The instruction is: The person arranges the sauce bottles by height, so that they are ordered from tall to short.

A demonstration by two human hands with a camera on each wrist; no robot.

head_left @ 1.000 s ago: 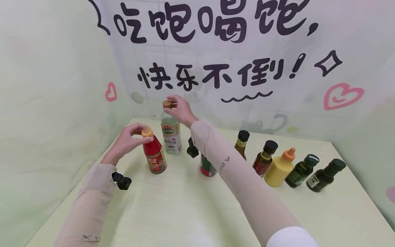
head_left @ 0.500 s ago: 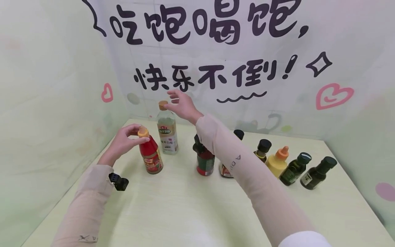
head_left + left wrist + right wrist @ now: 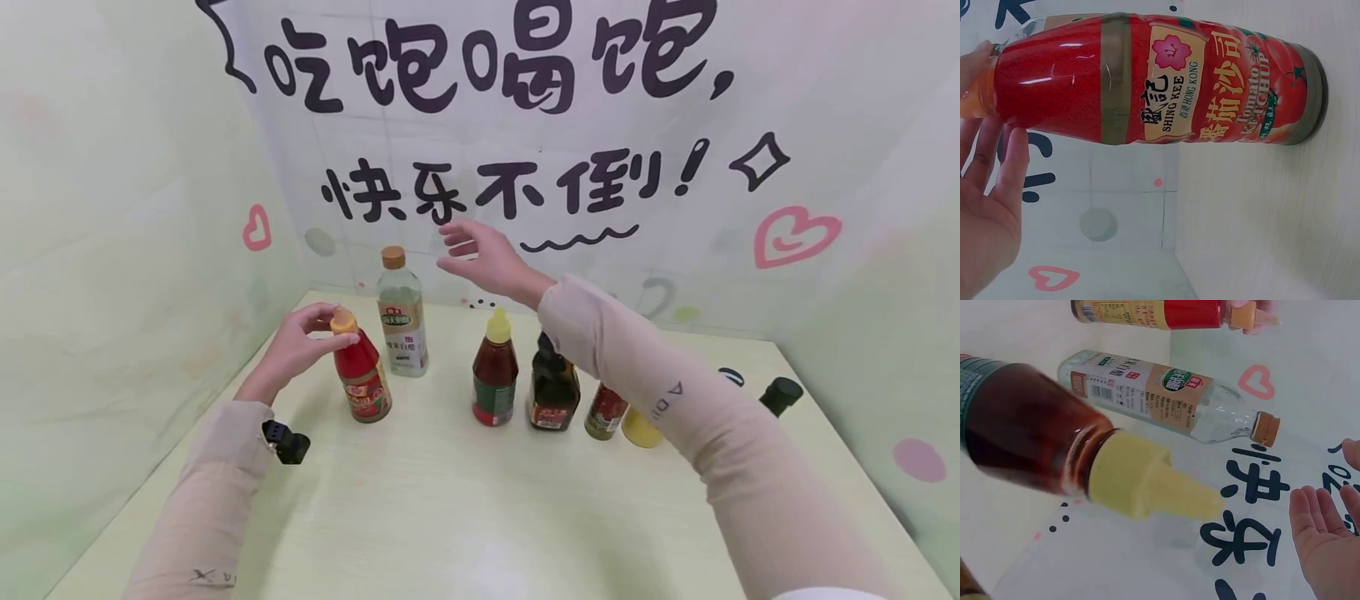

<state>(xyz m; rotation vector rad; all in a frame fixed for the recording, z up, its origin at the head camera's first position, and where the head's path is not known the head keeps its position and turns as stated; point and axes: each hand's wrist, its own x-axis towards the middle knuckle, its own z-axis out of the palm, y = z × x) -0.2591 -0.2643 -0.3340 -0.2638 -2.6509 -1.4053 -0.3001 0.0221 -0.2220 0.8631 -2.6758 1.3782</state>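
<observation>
My left hand grips the ketchup bottle around its orange cap and neck, thumb in front. The bottle has red contents and a tomato label, and its base appears to be on the table. Just right of it stands a clear white vinegar bottle with a brown cap. My right hand is raised behind the bottles, fingers extended and holding nothing, apart from the vinegar bottle. In the head view, a dark red sauce bottle with a yellow nozzle cap stands below that hand; its cap looms close in the right wrist view.
A dark sauce bottle, a red-labelled bottle and a yellow squeeze bottle stand to the right, partly behind my right sleeve. Farther right, a dark bottle cap shows. A printed wall sheet rises behind the table.
My right hand has let go of the vinegar bottle's cap and moved right, its fingers opening. The left hand stays on the ketchup bottle.
</observation>
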